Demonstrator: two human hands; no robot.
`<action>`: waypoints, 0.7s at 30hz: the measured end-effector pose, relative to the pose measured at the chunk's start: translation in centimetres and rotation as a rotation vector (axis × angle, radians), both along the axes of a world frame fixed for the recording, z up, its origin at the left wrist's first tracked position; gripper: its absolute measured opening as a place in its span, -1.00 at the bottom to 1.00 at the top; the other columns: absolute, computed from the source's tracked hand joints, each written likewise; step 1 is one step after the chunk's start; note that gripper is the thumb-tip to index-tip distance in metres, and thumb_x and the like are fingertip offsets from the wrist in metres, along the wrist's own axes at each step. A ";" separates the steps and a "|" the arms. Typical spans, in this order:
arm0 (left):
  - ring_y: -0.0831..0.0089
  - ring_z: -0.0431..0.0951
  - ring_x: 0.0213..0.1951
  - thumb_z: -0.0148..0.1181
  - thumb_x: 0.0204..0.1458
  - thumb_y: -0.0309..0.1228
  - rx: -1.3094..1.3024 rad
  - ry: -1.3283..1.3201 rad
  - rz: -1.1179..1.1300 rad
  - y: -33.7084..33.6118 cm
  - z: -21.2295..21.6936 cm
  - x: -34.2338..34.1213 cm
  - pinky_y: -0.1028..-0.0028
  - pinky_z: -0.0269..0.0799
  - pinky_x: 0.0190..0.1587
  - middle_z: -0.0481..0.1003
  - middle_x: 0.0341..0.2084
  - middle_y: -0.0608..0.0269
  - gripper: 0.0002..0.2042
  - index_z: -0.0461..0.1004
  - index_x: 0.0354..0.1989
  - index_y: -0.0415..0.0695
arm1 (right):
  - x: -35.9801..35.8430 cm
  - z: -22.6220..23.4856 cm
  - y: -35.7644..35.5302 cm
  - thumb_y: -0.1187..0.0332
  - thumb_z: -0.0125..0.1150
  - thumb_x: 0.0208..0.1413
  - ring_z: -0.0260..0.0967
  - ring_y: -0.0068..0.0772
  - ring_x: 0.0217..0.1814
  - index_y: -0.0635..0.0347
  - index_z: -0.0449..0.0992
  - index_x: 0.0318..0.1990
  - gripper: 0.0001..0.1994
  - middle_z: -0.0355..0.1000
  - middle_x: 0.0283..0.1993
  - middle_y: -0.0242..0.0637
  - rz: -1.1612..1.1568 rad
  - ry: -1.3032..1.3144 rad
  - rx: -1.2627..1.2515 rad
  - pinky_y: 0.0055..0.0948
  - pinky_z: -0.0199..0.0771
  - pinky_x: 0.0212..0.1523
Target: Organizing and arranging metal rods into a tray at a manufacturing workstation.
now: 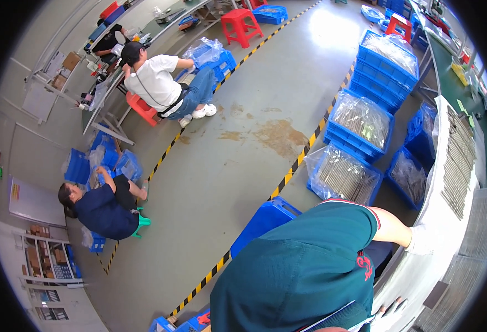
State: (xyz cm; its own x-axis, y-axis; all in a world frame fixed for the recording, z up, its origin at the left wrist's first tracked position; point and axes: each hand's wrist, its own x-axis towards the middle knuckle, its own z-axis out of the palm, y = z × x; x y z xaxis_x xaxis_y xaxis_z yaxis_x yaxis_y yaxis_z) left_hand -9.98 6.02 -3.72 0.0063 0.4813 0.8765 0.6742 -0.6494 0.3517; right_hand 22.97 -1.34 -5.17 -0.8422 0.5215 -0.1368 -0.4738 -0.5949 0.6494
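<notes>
My left arm, in a teal sleeve with red and white trim, reaches out to a white-covered worktable (443, 221). My left hand (420, 239), in a white glove, rests at the table's near edge; its fingers blend into the white surface and I cannot make them out. Lower down, my right hand (394, 307) lies over the same white cover, its fingers apart and nothing visible in them. Beyond my left hand, many thin metal rods (457, 160) lie side by side in a long row on the cover.
Blue crates (346, 174) lined with clear plastic and filled with rods stand beside the table, some in a stack (384, 72). A blue bin (263, 221) is behind me. Two seated people (157, 83) work across the aisle, which is edged with yellow-black tape (288, 180). Another person is partly visible behind.
</notes>
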 end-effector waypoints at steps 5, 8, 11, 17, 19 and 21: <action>0.13 0.45 -0.33 -0.07 -0.17 -0.31 -0.044 0.048 0.010 -0.7 0.5 0.2 0.27 0.36 -0.25 0.46 -0.36 0.05 -0.72 0.45 -0.31 -0.16 | 1.0 -1.4 0.3 -0.11 -0.48 0.11 -0.25 -0.23 0.33 -0.04 0.01 0.20 -0.43 -0.10 0.29 -0.37 -0.065 0.107 -0.199 0.08 -0.34 0.24; 0.13 0.45 -0.34 -0.06 -0.18 -0.30 -0.068 0.051 0.016 -1.0 0.3 -0.2 0.27 0.36 -0.26 0.46 -0.37 0.06 -0.72 0.45 -0.32 -0.16 | 0.2 -1.3 0.0 -0.10 -0.46 0.11 -0.24 -0.19 0.32 -0.02 0.02 0.19 -0.43 -0.09 0.29 -0.32 0.054 0.228 -0.399 0.07 -0.32 0.23; 0.13 0.45 -0.35 -0.05 -0.19 -0.29 -0.074 0.039 -0.016 -0.8 0.3 0.1 0.26 0.36 -0.28 0.46 -0.38 0.06 -0.72 0.45 -0.32 -0.15 | -0.1 -0.6 -0.5 -0.09 -0.43 0.11 -0.23 -0.15 0.31 0.01 0.03 0.19 -0.43 -0.09 0.28 -0.27 0.149 0.346 -0.583 0.06 -0.30 0.23; 0.13 0.45 -0.38 -0.03 -0.20 -0.28 -0.061 0.030 -0.010 0.1 -0.3 0.2 0.24 0.37 -0.31 0.46 -0.41 0.08 -0.72 0.45 -0.33 -0.14 | -2.2 0.1 -0.3 -0.07 -0.38 0.10 -0.20 -0.07 0.30 0.06 0.06 0.18 -0.43 -0.09 0.27 -0.18 0.363 0.581 -0.965 0.04 -0.25 0.23; 0.13 0.45 -0.39 -0.03 -0.20 -0.28 -0.005 0.011 0.005 0.4 -0.5 0.3 0.24 0.37 -0.32 0.46 -0.43 0.08 -0.73 0.45 -0.34 -0.14 | -3.1 0.3 -0.1 -0.07 -0.37 0.10 -0.19 -0.04 0.29 0.08 0.06 0.18 -0.43 -0.08 0.27 -0.15 0.441 0.658 -1.092 0.03 -0.23 0.22; 0.13 0.46 -0.39 -0.03 -0.21 -0.28 -0.074 0.052 -0.010 0.5 -0.8 0.2 0.25 0.37 -0.34 0.46 -0.44 0.08 -0.73 0.45 -0.34 -0.13 | -4.3 0.6 0.0 -0.06 -0.35 0.10 -0.18 -0.02 0.29 0.10 0.07 0.17 -0.43 -0.08 0.26 -0.12 0.527 0.727 -1.225 0.03 -0.21 0.22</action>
State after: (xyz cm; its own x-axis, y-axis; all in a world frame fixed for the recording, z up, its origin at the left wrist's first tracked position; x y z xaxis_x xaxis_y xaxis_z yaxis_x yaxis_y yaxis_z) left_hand -9.81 6.55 -4.57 0.0556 0.5445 0.8369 0.6864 -0.6295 0.3640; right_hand 18.67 -1.30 -4.59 -0.9638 0.0247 0.2656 0.2452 0.4746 0.8454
